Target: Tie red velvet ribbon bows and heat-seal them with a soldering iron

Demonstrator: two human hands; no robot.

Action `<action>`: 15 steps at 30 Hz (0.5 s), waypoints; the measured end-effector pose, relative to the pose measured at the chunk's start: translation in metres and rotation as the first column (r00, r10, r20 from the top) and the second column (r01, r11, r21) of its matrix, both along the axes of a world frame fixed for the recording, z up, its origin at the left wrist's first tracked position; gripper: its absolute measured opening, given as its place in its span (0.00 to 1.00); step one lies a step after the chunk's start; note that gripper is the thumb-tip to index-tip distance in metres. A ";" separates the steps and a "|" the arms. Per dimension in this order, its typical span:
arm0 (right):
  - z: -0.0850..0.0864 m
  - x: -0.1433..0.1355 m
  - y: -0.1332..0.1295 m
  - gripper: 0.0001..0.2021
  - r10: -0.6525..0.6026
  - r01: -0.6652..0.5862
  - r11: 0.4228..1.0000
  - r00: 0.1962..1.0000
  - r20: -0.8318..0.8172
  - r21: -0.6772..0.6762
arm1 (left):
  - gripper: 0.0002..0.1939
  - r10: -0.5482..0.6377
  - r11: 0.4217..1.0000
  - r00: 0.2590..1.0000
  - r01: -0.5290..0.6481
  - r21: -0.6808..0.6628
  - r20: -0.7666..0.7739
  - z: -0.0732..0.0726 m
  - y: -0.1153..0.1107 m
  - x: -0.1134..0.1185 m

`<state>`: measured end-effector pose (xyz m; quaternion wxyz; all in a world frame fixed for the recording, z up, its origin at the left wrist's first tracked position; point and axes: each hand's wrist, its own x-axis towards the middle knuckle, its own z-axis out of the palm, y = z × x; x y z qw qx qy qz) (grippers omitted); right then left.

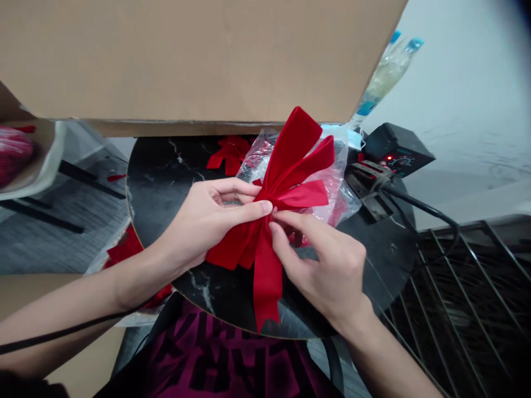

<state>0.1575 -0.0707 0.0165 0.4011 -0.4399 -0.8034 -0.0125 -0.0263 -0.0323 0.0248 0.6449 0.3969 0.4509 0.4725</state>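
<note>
A large red velvet bow [295,145] is held over the round black marbled table, its loops pointing up and its tails hanging down. My left hand [219,210] pinches the bow's gathered centre between thumb and fingers. From the right, my right hand [321,254] has thumb and forefinger pressed together at the same centre, close to my left thumb. What those right fingertips grip is too small to make out. Behind the bow lies a clear plastic bag [261,155] with red pieces in it. A smaller red bow [230,153] rests on the table, left of the bag.
A big cardboard box [199,61] stands behind the round table [157,193]. At the right are a black device [398,149] with a red light, a metal holder and a thick cable. A metal rack [468,287] stands lower right; a red-filled container is far left.
</note>
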 end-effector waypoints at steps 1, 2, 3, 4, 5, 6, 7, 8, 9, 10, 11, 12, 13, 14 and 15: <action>-0.002 -0.007 -0.001 0.06 -0.021 0.021 1.000 1.000 -0.018 -0.003 | 0.14 0.002 1.000 1.000 -0.002 0.008 0.002 0.000 -0.001 0.001; -0.004 -0.013 -0.002 0.06 -0.043 0.042 0.999 0.998 -0.054 -0.023 | 0.14 0.005 1.000 1.000 -0.005 0.006 0.008 0.000 -0.001 0.001; -0.006 -0.016 -0.003 0.05 -0.070 0.061 0.995 0.991 -0.113 -0.079 | 0.13 0.009 1.000 1.000 -0.009 -0.004 0.021 -0.001 -0.001 0.001; -0.009 -0.018 -0.004 0.04 -0.104 0.070 0.982 0.975 -0.196 -0.174 | 0.13 0.009 1.000 0.999 -0.008 -0.022 0.039 -0.002 -0.001 0.001; -0.011 -0.017 -0.007 0.03 -0.149 0.056 0.952 0.944 -0.294 -0.301 | 0.13 0.002 0.999 0.998 0.001 -0.047 0.058 -0.004 -0.001 0.001; -0.013 -0.014 -0.010 0.03 -0.199 0.008 0.896 0.902 -0.384 -0.444 | 0.13 -0.013 0.997 0.997 0.018 -0.073 0.073 -0.007 -0.001 0.000; -0.015 -0.009 -0.013 0.05 -0.236 -0.076 0.809 0.866 -0.441 -0.583 | 0.13 -0.034 0.995 0.996 0.041 -0.094 0.077 -0.009 0.000 0.000; -0.016 -0.003 -0.017 0.06 -0.256 -0.169 0.703 0.846 -0.467 -0.691 | 0.14 -0.055 0.992 0.996 0.062 -0.105 0.070 -0.012 0.001 -0.001; -0.017 0.003 -0.021 0.08 -0.265 -0.237 0.601 0.842 -0.470 -0.763 | 0.15 -0.071 0.992 0.996 0.076 -0.101 0.051 -0.014 0.001 -0.001; -0.018 0.009 -0.025 0.09 -0.274 -0.269 0.536 0.841 -0.467 -0.800 | 0.16 -0.078 0.994 0.997 0.080 -0.080 0.024 -0.015 0.002 -0.002; -0.019 0.013 -0.027 0.10 -0.293 -0.278 0.507 0.835 -0.467 -0.816 | 0.18 -0.081 0.995 0.997 0.080 -0.051 -0.005 -0.016 0.002 -0.002; -0.019 0.014 -0.028 0.11 -0.326 -0.273 0.519 0.812 -0.483 -0.810 | 0.20 -0.085 0.996 0.996 0.084 -0.020 -0.032 -0.016 0.002 -0.002; -0.019 0.013 -0.029 0.13 -0.371 -0.257 0.560 0.772 -0.515 -0.788 | 0.21 -0.098 0.995 0.994 0.099 0.005 -0.053 -0.016 0.002 -0.002; -0.019 0.009 -0.028 0.15 -0.411 -0.236 0.610 0.722 -0.557 -0.756 | 0.22 -0.120 0.992 0.991 0.122 0.026 -0.068 -0.015 0.001 -0.001; -0.019 0.004 -0.027 0.15 -0.432 -0.225 0.652 0.674 -0.599 -0.724 | 0.22 -0.149 0.987 0.986 0.152 0.044 -0.075 -0.014 0.000 0.000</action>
